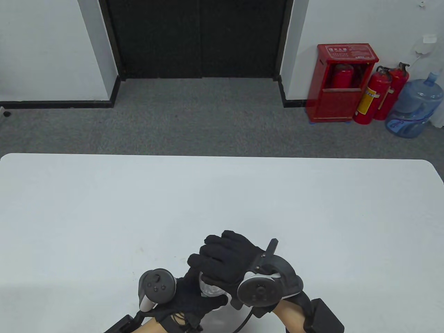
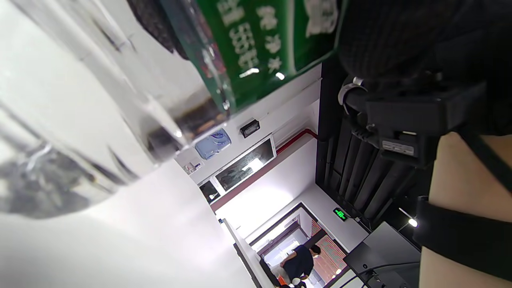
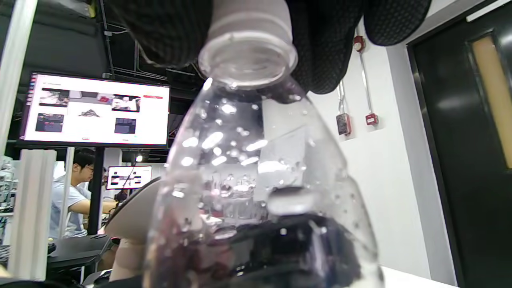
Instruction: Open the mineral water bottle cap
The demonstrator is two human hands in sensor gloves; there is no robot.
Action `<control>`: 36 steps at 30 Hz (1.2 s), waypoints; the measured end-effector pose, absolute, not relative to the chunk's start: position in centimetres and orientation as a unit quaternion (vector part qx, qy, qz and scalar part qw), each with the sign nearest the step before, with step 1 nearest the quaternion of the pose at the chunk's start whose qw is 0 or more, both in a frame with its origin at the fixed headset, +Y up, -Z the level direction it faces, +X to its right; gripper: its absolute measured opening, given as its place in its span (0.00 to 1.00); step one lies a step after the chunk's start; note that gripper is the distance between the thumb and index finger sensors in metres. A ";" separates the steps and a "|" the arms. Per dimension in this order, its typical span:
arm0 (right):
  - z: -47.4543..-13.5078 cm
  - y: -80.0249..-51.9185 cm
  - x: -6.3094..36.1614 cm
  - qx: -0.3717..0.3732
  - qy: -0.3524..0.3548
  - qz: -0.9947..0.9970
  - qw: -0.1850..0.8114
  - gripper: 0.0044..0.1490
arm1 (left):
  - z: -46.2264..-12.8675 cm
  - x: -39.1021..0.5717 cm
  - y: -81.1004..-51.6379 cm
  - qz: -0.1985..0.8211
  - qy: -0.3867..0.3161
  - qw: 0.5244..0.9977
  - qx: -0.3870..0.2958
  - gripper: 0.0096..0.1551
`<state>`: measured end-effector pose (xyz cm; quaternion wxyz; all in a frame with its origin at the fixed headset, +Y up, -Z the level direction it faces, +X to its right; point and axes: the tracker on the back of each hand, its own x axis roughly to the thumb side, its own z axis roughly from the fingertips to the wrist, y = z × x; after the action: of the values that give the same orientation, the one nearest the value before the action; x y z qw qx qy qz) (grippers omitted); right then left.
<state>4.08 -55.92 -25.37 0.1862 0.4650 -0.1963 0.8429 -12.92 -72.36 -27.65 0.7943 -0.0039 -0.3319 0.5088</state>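
Clear mineral water bottle [image 3: 260, 192] upright at the near edge of the white counter [image 1: 222, 194], body wrapped by the left hand [image 1: 194, 295]; white cap [image 3: 250, 20] on the neck, right hand [image 1: 225, 260] curled over it, fingers [image 3: 320, 44] gripping

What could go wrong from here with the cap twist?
1. The clear plastic water bottle holds water; if the left hand squeezes its thin wall as the white screw cap loosens, water may spill on the white table.
2. The right hand covers the cap with gloved fingers; the knit fabric could slip, so the grip may turn without the cap.
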 end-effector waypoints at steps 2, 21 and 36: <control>-25.5 -56.0 4.4 0.436 -0.228 0.851 0.184 0.37 | -27.6 -12.9 -72.3 0.512 -0.332 0.793 -0.005 0.61; -26.0 -56.6 3.9 0.410 -0.220 0.864 0.193 0.40 | -28.0 -13.2 -72.9 0.500 -0.333 0.799 -0.004 0.61; -26.5 -56.8 4.2 0.404 -0.229 0.871 0.160 0.41 | -28.4 -13.7 -73.1 0.509 -0.319 0.800 -0.003 0.61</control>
<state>4.17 -56.78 -26.51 0.1603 0.4039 -0.2292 0.8710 -13.68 -73.12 -28.39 0.7997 -0.0033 -0.3190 0.5086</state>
